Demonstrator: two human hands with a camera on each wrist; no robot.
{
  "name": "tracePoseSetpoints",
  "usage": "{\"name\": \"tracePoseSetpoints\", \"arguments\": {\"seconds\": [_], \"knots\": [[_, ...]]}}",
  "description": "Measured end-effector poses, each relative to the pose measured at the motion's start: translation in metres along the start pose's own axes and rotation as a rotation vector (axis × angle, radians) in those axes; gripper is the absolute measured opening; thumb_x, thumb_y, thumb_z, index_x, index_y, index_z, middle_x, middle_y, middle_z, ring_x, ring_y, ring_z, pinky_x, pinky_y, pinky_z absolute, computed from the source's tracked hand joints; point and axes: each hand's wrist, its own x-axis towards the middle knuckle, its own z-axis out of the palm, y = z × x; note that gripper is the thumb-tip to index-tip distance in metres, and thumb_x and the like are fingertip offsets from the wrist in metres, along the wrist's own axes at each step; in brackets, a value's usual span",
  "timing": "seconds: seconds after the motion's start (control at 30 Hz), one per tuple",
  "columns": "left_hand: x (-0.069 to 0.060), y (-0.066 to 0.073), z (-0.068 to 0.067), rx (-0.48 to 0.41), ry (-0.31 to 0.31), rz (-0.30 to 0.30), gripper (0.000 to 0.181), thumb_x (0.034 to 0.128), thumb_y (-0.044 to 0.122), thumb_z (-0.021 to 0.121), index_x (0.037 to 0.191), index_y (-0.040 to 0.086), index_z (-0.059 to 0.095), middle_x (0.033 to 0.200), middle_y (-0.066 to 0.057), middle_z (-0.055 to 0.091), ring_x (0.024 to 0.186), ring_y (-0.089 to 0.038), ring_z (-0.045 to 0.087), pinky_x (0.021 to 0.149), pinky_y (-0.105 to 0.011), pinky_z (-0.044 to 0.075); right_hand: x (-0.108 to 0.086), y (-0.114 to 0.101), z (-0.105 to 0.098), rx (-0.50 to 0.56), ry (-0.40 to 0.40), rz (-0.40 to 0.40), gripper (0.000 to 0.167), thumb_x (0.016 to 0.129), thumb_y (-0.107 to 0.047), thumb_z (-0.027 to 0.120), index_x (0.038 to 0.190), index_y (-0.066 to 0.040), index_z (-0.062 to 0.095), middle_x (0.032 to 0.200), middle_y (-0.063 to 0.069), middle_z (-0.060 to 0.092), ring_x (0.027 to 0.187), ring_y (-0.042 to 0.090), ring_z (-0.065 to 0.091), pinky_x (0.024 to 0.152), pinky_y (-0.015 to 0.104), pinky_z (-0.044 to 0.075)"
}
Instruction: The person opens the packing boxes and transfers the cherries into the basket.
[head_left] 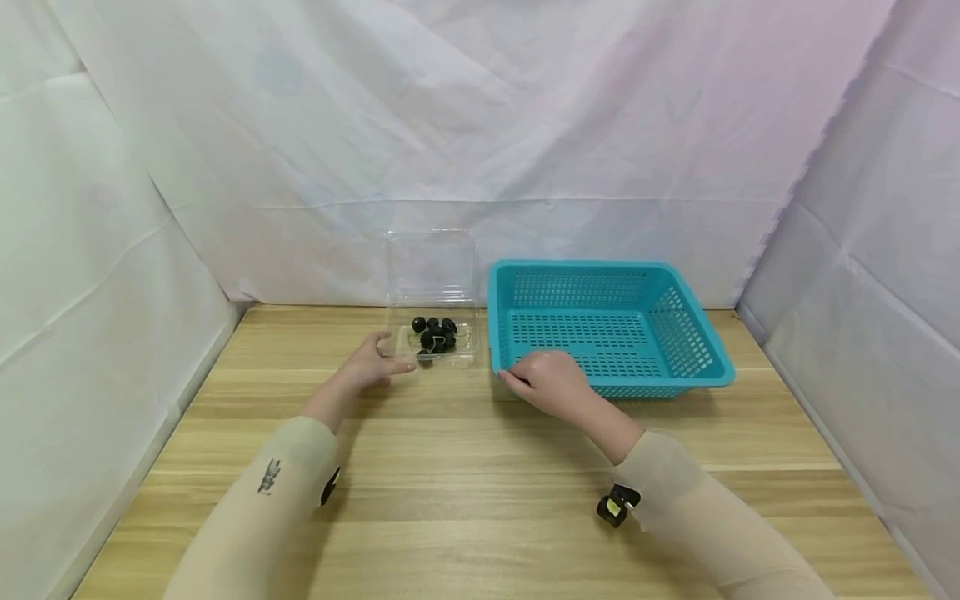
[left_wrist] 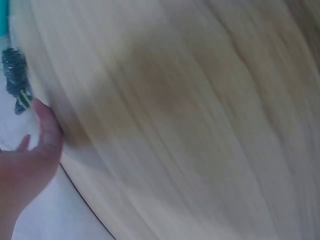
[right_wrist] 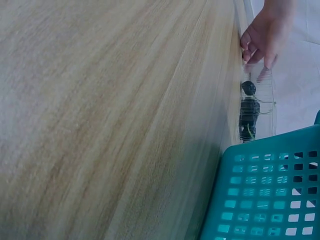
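Note:
My left hand (head_left: 367,364) is at the left end of a clear plastic clamshell box (head_left: 468,350). Its thumb lies along the front wall, with the other fingers at the left side. The lid (head_left: 432,262) stands raised at the back. Inside lie several dark round fruits (head_left: 437,337), like black grapes on pale stems. In the right wrist view the left hand (right_wrist: 264,35) grasps the box's end. My right hand (head_left: 550,382) grips the front left corner of a blue plastic basket (head_left: 690,379); its fingers curl at the rim and are partly hidden.
The basket stands right of the box, with a narrow gap between them. Both are near the back of the wooden table (head_left: 450,492). White cloth (head_left: 480,150) hangs behind and on both sides. A small black camera (head_left: 617,504) is fixed at the right wrist.

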Motion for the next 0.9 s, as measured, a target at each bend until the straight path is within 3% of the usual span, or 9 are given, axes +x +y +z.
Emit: {"name": "tracePoseSetpoints", "arguments": {"seconds": [0.17, 0.3, 0.4, 0.63, 0.8, 0.9], "knots": [[0.004, -0.01, -0.001, 0.148, 0.036, 0.105, 0.091, 0.0831, 0.027, 0.08, 0.149, -0.003, 0.024, 0.125, -0.028, 0.052, 0.109, -0.038, 0.054, 0.099, -0.05, 0.044, 0.0, 0.0, 0.002, 0.002, 0.001, -0.002, 0.055, 0.096, -0.031, 0.062, 0.047, -0.024, 0.038, 0.043, -0.011, 0.03, 0.041, 0.005, 0.03, 0.041, 0.022, 0.023], [0.006, -0.016, 0.001, 0.22, 0.085, 0.115, 0.083, 0.0845, 0.032, 0.078, 0.146, -0.002, 0.033, 0.116, -0.022, 0.057, 0.104, -0.035, 0.056, 0.096, -0.048, 0.045, 0.0, 0.0, 0.004, 0.001, -0.004, -0.007, 0.055, 0.098, -0.033, 0.06, 0.048, -0.024, 0.038, 0.043, -0.012, 0.03, 0.041, 0.004, 0.03, 0.042, 0.022, 0.023], [0.007, -0.017, 0.004, 0.321, 0.119, 0.108, 0.084, 0.0833, 0.041, 0.076, 0.146, 0.0, 0.038, 0.123, -0.024, 0.057, 0.111, -0.039, 0.055, 0.1, -0.053, 0.042, 0.0, 0.0, 0.004, 0.01, -0.007, -0.013, 0.055, 0.098, -0.033, 0.059, 0.048, -0.024, 0.038, 0.043, -0.013, 0.029, 0.041, 0.004, 0.029, 0.042, 0.022, 0.023], [0.013, -0.015, 0.01, 0.491, 0.216, 0.121, 0.095, 0.0778, 0.057, 0.074, 0.149, 0.006, 0.037, 0.148, -0.023, 0.036, 0.133, -0.044, 0.033, 0.108, -0.062, 0.025, 0.0, 0.0, 0.003, 0.024, 0.008, -0.02, 0.055, 0.097, -0.032, 0.061, 0.048, -0.024, 0.036, 0.044, -0.013, 0.028, 0.042, 0.005, 0.029, 0.042, 0.022, 0.023], [0.02, -0.018, 0.015, 0.579, 0.162, 0.14, 0.105, 0.0812, 0.069, 0.062, 0.155, 0.008, 0.02, 0.16, -0.016, 0.016, 0.145, -0.043, 0.007, 0.111, -0.066, -0.003, -0.001, 0.002, 0.002, 0.009, 0.007, -0.011, 0.055, 0.098, -0.032, 0.059, 0.048, -0.024, 0.036, 0.045, -0.013, 0.029, 0.043, 0.004, 0.029, 0.043, 0.022, 0.024], [0.023, -0.021, 0.018, 0.584, 0.134, 0.148, 0.105, 0.0845, 0.073, 0.053, 0.157, 0.009, 0.011, 0.161, -0.015, 0.009, 0.145, -0.043, -0.001, 0.108, -0.065, -0.012, -0.001, 0.004, 0.001, 0.003, 0.0, -0.007, 0.055, 0.099, -0.034, 0.057, 0.049, -0.025, 0.036, 0.045, -0.013, 0.03, 0.043, 0.004, 0.03, 0.043, 0.022, 0.024]]}}
